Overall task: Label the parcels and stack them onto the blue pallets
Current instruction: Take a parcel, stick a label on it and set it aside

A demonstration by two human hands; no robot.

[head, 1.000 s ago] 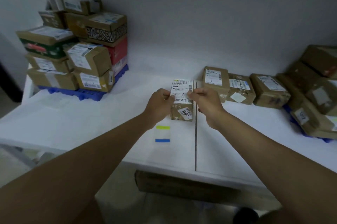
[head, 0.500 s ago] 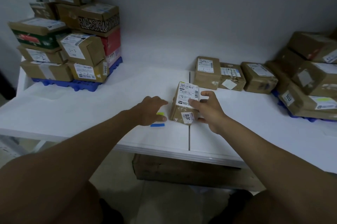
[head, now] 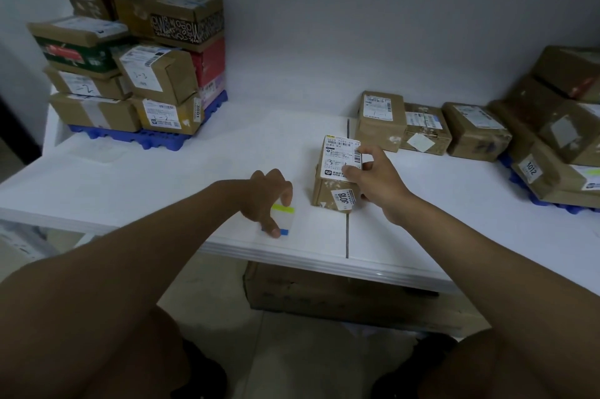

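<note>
A small brown parcel [head: 327, 191] with a white shipping label [head: 341, 156] on top and a "3018" sticker stands by the seam of the white table [head: 156, 181]. My right hand [head: 378, 186] grips its right side, thumb on the top label. To its left lies a small white label sheet [head: 285, 219] with a yellow and a blue strip. My left hand [head: 264, 195] is curled over that sheet, a fingertip on the yellow strip and the thumb on the blue one. A blue pallet [head: 139, 139] at the back left carries a tall stack of parcels [head: 156, 77].
Three brown parcels [head: 425, 129] stand in a row along the back wall. At the right, more parcels [head: 558, 129] are piled on a second blue pallet [head: 552, 204]. A large cardboard box [head: 324, 294] lies on the floor under the table's front edge.
My left hand let go of the parcel and moved down-left onto the label sheet. My right hand kept hold of the parcel, which now sits a little right of the sheet.
</note>
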